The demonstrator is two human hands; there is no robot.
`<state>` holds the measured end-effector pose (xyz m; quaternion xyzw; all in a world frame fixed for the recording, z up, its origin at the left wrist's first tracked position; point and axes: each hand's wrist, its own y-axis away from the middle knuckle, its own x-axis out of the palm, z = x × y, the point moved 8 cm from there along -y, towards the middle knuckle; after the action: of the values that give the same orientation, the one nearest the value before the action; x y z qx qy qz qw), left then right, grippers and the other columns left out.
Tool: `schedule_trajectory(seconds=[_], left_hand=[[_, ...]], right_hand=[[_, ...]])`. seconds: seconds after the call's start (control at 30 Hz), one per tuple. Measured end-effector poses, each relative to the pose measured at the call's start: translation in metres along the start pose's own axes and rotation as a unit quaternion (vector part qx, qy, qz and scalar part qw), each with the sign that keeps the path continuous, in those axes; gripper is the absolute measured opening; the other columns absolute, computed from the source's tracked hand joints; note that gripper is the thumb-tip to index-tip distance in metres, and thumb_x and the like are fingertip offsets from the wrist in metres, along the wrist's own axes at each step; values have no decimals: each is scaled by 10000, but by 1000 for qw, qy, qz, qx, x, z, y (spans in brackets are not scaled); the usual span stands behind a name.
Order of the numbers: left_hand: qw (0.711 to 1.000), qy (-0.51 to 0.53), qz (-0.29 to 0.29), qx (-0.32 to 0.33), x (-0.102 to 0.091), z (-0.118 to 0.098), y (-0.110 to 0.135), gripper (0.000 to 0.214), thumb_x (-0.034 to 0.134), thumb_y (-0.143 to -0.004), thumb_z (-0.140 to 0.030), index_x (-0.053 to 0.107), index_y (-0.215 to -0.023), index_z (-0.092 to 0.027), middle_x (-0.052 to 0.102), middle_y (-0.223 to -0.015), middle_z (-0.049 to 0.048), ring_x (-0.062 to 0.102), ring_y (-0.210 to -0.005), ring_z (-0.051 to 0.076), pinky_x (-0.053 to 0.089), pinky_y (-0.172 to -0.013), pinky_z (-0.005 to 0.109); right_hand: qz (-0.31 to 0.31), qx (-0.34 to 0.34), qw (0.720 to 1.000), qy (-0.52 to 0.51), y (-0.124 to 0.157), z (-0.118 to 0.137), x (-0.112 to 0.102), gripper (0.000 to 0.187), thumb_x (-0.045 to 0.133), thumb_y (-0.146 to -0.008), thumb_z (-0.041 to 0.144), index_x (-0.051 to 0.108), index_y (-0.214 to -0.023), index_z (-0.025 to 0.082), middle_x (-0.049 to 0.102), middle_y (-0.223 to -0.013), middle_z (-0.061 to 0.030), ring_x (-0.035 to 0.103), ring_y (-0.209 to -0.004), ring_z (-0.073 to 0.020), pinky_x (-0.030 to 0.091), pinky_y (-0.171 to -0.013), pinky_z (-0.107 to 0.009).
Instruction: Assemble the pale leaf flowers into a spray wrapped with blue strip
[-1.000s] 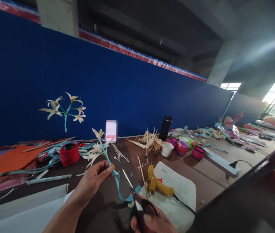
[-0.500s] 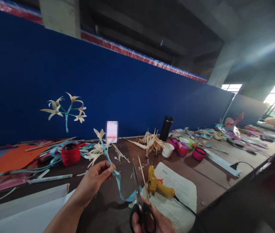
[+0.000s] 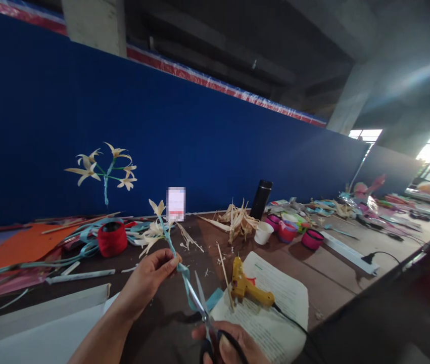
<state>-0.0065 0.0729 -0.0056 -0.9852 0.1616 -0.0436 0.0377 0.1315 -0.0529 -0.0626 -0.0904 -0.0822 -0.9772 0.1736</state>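
Pinched between the thumb and fingers of my left hand (image 3: 157,273) is an artificial flower (image 3: 164,228) with pale petals and a stem wrapped in light blue. A loose light blue ribbon (image 3: 184,278) hangs from the stem just below those fingers. My right hand (image 3: 237,338) grips black-handled scissors (image 3: 204,316) with the blades parted. One blade lies along the hanging ribbon; whether the ribbon sits between the blades is hard to tell. Beside the right hand, a yellow glue gun (image 3: 250,288) rests on a printed sheet (image 3: 283,283).
A finished-looking flower spray (image 3: 105,174) stands before the blue partition (image 3: 199,126). Left of my hands sits a red roll (image 3: 112,238) by orange paper (image 3: 21,247). Dried husks (image 3: 237,222), a white cup (image 3: 263,233), a black flask (image 3: 260,199) and a power strip (image 3: 349,253) lie further right.
The scissors have opened and swung left and up, bringing their blades to the ribbon below my left hand. The left hand keeps its hold on the flower, nearly still.
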Motion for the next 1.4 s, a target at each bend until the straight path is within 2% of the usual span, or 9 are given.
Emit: schedule_trajectory(seconds=[0.1,0.17,0.33,0.47,0.6,0.73,0.97,1.2,1.4], left_hand=[[1000,8,3,-2,0,-1,0,253,655,-683,-400,616,-777,-168,548,-722,-13,473,-644,108,391,-638,220],[1000,16,7,-2,0,-1,0,242,651,-692,-392,609,-780,-171,557,-749,-8,487,-662,111,395,-644,221],[1000,13,3,3,-2,-2,0,220,650,-700,-381,606,-768,-176,580,-774,-7,494,-679,109,388,-647,213],[1000,17,10,8,0,-6,2,199,631,-723,-376,583,-739,-183,561,-747,-24,463,-660,93,370,-630,199],[1000,-2,6,11,2,-10,2,202,639,-713,-371,594,-738,-176,533,-704,-26,430,-617,87,361,-599,195],[1000,15,-10,21,0,-10,1,210,649,-700,-371,598,-776,-183,571,-783,-5,454,-654,100,385,-619,206],[999,11,-17,26,-1,-10,2,275,632,-720,-370,585,-930,-199,568,-826,1,470,-677,105,398,-626,209],[999,14,-21,28,0,-15,4,326,646,-701,-368,593,-974,-198,569,-795,0,512,-712,125,410,-622,218],[999,9,-14,33,3,-19,5,346,658,-688,-361,596,-986,-196,574,-736,-12,514,-685,122,397,-603,218]], right_hand=[[6,-2,997,70,-4,11,3,728,512,-672,705,614,-1068,103,535,-621,-19,383,-447,-39,276,-433,-154],[0,-8,997,76,-6,17,5,706,522,-682,687,619,-1053,94,536,-620,-20,407,-445,-38,297,-442,-154],[-45,-9,998,32,-14,24,7,632,610,-652,624,652,-985,88,530,-599,-10,481,-446,-55,296,-425,-158],[-63,-29,998,7,-21,31,9,597,663,-608,591,681,-899,69,521,-575,-1,455,-413,-44,269,-402,-159],[-75,-43,996,21,-25,35,11,550,660,-649,549,668,-927,74,520,-578,4,444,-426,-49,287,-420,-169],[-86,-65,994,35,-27,39,11,494,679,-631,533,683,-816,74,489,-558,18,408,-420,-44,313,-433,-182],[-114,-57,992,27,-26,45,12,473,726,-576,490,708,-839,98,494,-535,21,406,-439,-53,339,-423,-174],[-135,-46,990,13,-28,41,8,458,764,-525,475,713,-790,106,565,-666,-19,411,-428,-37,337,-405,-176],[-141,-38,989,24,-29,33,3,468,770,-521,468,707,-799,98,484,-514,33,382,-387,-31,304,-368,-157]])
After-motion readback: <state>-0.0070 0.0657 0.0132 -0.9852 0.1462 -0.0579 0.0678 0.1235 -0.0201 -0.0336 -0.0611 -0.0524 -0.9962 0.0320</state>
